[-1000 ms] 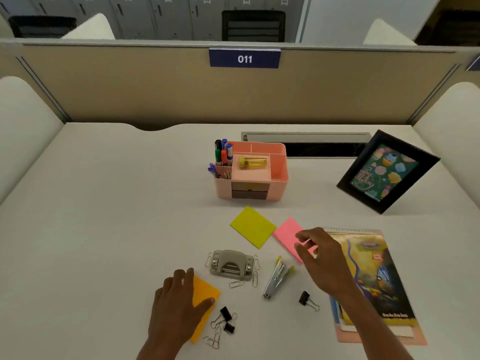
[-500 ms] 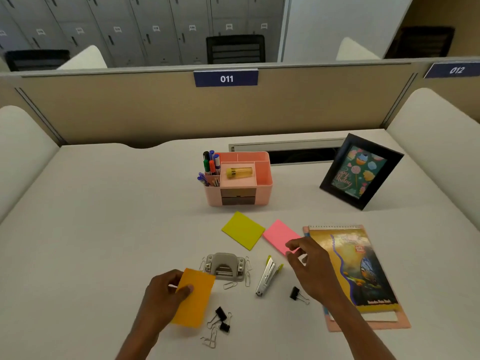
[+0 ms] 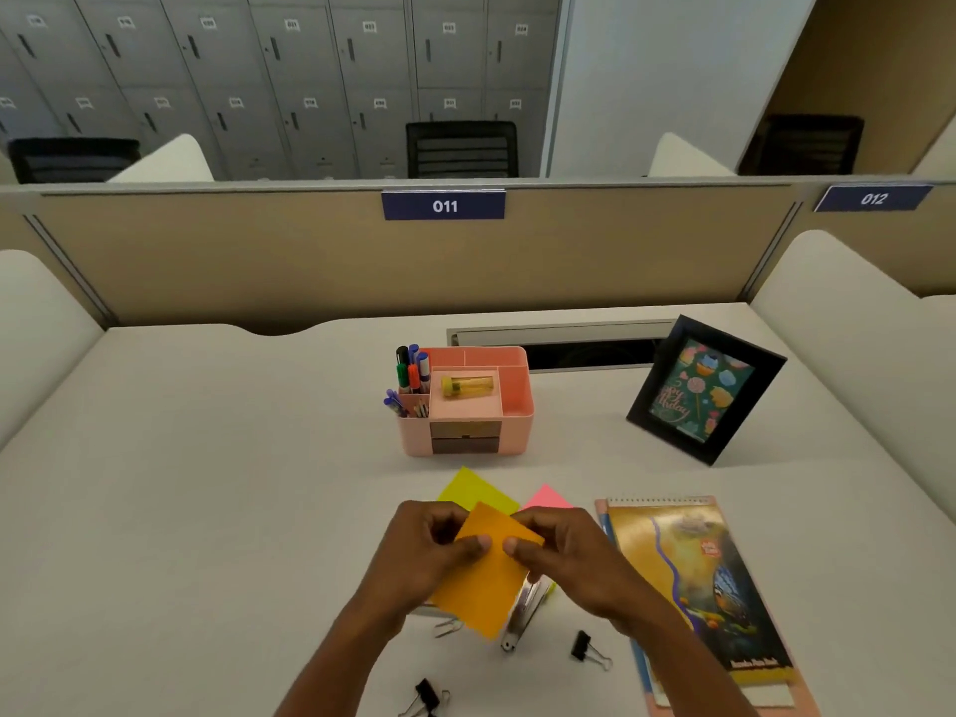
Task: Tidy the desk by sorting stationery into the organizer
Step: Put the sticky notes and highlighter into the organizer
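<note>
Both hands hold an orange sticky-note pad (image 3: 483, 582) above the desk. My left hand (image 3: 419, 553) pinches its left edge, and my right hand (image 3: 569, 556) pinches its upper right edge. Behind it lie a yellow pad (image 3: 473, 489) and a pink pad (image 3: 546, 496), each partly hidden. A pink organizer (image 3: 517, 411) stands further back, with several markers (image 3: 411, 372) in its left compartment and a yellow tube (image 3: 465, 386) in its middle tray. A stapler (image 3: 522, 613) lies under the orange pad. The hole punch is hidden by my left hand.
A spiral notebook (image 3: 708, 582) lies at the right, and a black picture frame (image 3: 706, 388) leans behind it. Black binder clips (image 3: 584, 646) (image 3: 427, 693) and a paper clip (image 3: 447, 627) are scattered near the front edge. A cable slot (image 3: 558, 336) runs along the back.
My left hand lifted the orange pad off the desk and brought it to the centre. My right hand left the pink pad and took hold of the orange one.
</note>
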Demonstrator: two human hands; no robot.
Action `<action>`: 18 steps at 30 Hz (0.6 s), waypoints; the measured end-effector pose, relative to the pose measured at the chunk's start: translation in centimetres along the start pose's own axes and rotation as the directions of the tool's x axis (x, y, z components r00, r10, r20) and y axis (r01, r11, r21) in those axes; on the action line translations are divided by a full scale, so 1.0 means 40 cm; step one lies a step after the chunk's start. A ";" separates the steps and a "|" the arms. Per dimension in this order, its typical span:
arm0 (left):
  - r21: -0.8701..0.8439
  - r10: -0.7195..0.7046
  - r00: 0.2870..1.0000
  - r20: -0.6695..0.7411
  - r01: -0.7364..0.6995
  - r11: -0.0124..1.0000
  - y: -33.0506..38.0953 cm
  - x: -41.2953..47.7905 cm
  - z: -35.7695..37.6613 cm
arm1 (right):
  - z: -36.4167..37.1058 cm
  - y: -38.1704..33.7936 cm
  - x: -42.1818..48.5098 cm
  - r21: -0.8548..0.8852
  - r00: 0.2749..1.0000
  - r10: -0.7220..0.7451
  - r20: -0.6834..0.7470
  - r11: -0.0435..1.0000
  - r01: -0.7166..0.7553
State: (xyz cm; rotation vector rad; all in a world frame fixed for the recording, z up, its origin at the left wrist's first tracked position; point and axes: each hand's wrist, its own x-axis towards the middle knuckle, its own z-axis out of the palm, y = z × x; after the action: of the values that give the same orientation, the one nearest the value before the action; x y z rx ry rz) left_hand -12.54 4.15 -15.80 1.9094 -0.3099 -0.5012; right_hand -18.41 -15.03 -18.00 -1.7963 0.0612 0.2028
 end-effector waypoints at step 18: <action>0.858 -0.024 0.991 -0.129 0.123 0.499 -0.160 0.258 0.051 | -0.080 0.064 0.071 -0.109 0.987 0.152 0.048 0.983 -0.146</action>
State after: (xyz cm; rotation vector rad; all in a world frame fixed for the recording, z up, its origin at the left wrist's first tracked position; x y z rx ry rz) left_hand -4.57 0.42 -24.43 2.9600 -0.4732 -0.3027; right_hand -15.66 -18.55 -20.25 -1.8912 0.1477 0.3694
